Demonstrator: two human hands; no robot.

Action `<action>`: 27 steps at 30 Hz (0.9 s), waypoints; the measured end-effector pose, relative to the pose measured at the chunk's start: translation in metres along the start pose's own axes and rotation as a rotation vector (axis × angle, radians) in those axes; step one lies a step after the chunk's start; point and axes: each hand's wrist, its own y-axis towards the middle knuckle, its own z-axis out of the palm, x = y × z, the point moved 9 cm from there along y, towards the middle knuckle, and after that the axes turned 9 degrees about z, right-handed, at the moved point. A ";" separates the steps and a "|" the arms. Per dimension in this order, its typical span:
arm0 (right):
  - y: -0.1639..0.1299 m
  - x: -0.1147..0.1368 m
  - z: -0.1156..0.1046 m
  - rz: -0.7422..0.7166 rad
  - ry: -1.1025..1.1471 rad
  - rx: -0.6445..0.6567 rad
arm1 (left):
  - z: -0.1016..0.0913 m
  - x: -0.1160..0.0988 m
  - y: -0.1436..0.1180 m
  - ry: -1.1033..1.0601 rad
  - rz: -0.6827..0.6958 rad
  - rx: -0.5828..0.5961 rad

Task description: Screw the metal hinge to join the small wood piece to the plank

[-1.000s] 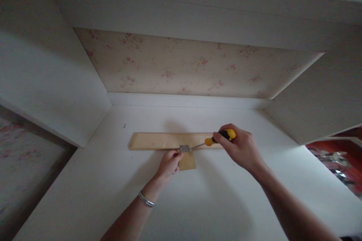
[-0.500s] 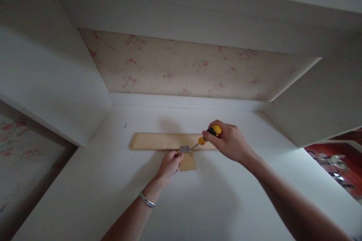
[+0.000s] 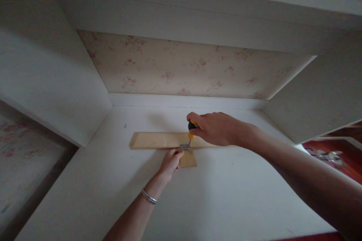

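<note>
A long pale wooden strip (image 3: 154, 140) lies across a white shelf surface (image 3: 215, 192). A small wooden piece (image 3: 188, 160) sits against its near edge, joined by a small metal hinge (image 3: 184, 146). My left hand (image 3: 170, 160), with a silver bracelet on the wrist, presses on the small piece beside the hinge. My right hand (image 3: 215, 128) grips a yellow and black screwdriver (image 3: 191, 130) nearly upright, its tip on the hinge.
White side walls (image 3: 51, 83) close in the shelf on the left and right, with floral wallpaper (image 3: 183, 66) at the back. A tiny dark speck, perhaps a screw (image 3: 125, 125), lies far left of the strip. A red area shows at lower right.
My right hand has swung left and raised the screwdriver from a low slant to nearly upright over the hinge. My left hand has stayed on the small wooden piece.
</note>
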 end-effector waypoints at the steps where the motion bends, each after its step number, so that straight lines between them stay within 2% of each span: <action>1: 0.003 -0.001 -0.001 0.018 -0.027 0.008 | 0.001 0.000 0.001 -0.008 -0.005 0.008; 5: 0.015 -0.006 -0.002 0.083 -0.060 0.015 | 0.002 -0.002 0.004 -0.022 0.003 -0.048; 9: 0.019 -0.010 0.004 0.062 0.001 0.061 | -0.002 0.000 0.005 0.012 0.000 -0.153; 13: 0.019 -0.015 0.001 0.084 -0.058 0.018 | -0.007 -0.003 0.008 0.049 0.089 -0.234; 16: 0.018 -0.019 -0.002 0.128 -0.095 -0.020 | -0.007 0.001 0.009 0.006 0.089 -0.250; 20: 0.019 -0.020 0.005 0.095 -0.009 0.072 | -0.006 0.005 0.008 -0.024 0.064 -0.257; 25: 0.028 -0.028 0.000 0.154 -0.073 0.030 | -0.006 0.004 0.006 -0.017 0.050 -0.255; 27: 0.030 -0.026 0.004 0.119 -0.021 0.070 | -0.006 0.004 0.005 -0.020 0.041 -0.253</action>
